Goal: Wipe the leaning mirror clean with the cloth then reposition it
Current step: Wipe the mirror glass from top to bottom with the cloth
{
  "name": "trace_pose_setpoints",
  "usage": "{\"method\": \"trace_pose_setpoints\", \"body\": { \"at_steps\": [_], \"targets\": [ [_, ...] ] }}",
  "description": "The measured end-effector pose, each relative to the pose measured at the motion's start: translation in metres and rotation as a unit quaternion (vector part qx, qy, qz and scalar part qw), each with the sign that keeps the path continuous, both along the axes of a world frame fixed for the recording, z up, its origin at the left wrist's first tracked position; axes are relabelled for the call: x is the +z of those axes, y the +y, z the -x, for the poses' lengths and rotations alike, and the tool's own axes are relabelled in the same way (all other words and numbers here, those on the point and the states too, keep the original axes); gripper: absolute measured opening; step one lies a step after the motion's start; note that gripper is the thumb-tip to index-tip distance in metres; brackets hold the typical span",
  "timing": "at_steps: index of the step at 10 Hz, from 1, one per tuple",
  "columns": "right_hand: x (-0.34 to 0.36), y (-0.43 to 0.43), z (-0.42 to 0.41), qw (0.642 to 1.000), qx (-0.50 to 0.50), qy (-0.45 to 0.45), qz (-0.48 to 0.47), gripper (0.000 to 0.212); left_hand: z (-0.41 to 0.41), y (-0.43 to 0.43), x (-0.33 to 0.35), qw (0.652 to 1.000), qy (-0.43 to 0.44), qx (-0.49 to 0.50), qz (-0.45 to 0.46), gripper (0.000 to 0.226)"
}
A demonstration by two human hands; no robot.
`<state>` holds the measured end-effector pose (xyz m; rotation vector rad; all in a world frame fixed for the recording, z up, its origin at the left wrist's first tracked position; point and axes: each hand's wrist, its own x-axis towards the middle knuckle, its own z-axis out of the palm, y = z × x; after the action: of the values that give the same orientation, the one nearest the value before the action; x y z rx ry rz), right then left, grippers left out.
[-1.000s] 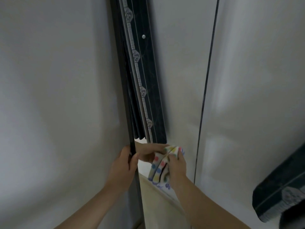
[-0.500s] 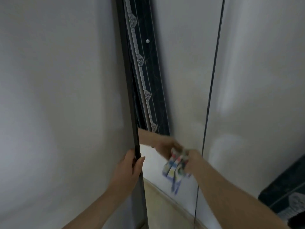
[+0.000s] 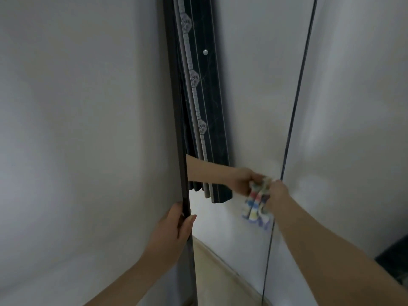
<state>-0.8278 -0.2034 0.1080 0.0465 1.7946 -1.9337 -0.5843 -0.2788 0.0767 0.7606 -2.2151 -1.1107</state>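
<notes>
A tall mirror (image 3: 249, 96) with a thin dark frame leans against the white wall, seen at a steep angle. My left hand (image 3: 176, 226) grips its dark left frame edge, thumb on the front. My right hand (image 3: 277, 193) holds a bunched cloth (image 3: 257, 203) with coloured squares and presses it on the glass beside the right frame edge. The glass reflects my arm, the cloth and a dark patterned curtain.
White wall (image 3: 77, 129) fills the left side, and more white wall (image 3: 357, 107) lies right of the mirror. A dark patterned fabric (image 3: 395, 259) shows at the lower right edge. Beige floor shows in the reflection at the bottom.
My right hand has swept the cloth rightward across the glass to the right frame edge. My left hand has kept its grip on the left frame edge.
</notes>
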Motion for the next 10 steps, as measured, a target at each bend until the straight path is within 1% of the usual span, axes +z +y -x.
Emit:
{"method": "trace_pose_setpoints", "body": {
  "at_steps": [1, 2, 3, 4, 5, 6, 7, 8, 9, 10],
  "targets": [
    [0.041, -0.014, 0.036, 0.985, -0.002, 0.167, 0.035, 0.037, -0.001, 0.003, 0.0, 1.0, -0.001, 0.001, -0.002, 0.017],
    [0.016, -0.013, 0.053, 0.975, 0.036, 0.217, 0.002, 0.041, -0.002, 0.004, 0.0, 1.0, 0.003, 0.009, -0.003, 0.019],
    [-0.041, 0.005, 0.043, 0.985, 0.105, 0.083, -0.108, 0.038, -0.002, 0.002, 0.0, 1.0, 0.005, 0.008, -0.004, 0.017],
    [-0.062, 0.015, 0.045, 0.991, 0.103, -0.015, -0.09, 0.029, -0.001, 0.003, 0.001, 1.0, 0.007, 0.008, -0.003, 0.017],
    [-0.043, 0.008, 0.073, 1.0, 0.026, 0.01, 0.01, 0.038, 0.0, 0.004, -0.001, 1.0, 0.006, 0.006, -0.008, 0.017],
    [-0.03, 0.01, 0.075, 1.0, 0.006, 0.01, 0.021, 0.028, -0.001, 0.005, -0.003, 1.0, 0.004, 0.01, -0.014, 0.015],
    [-0.06, 0.018, 0.035, 0.993, 0.086, 0.014, -0.079, 0.037, -0.001, 0.004, -0.004, 1.0, 0.001, 0.018, -0.009, 0.013],
    [-0.088, 0.023, 0.021, 0.984, 0.121, -0.059, -0.121, 0.035, -0.001, 0.003, -0.003, 1.0, -0.003, 0.027, -0.004, 0.015],
    [-0.09, 0.011, 0.059, 0.998, 0.023, -0.06, -0.007, 0.04, 0.0, 0.006, -0.003, 1.0, 0.004, 0.031, 0.001, 0.018],
    [-0.05, -0.001, 0.039, 0.995, -0.028, 0.05, 0.083, 0.03, -0.003, 0.004, -0.006, 0.999, 0.007, 0.033, 0.001, 0.017]
  ]
}}
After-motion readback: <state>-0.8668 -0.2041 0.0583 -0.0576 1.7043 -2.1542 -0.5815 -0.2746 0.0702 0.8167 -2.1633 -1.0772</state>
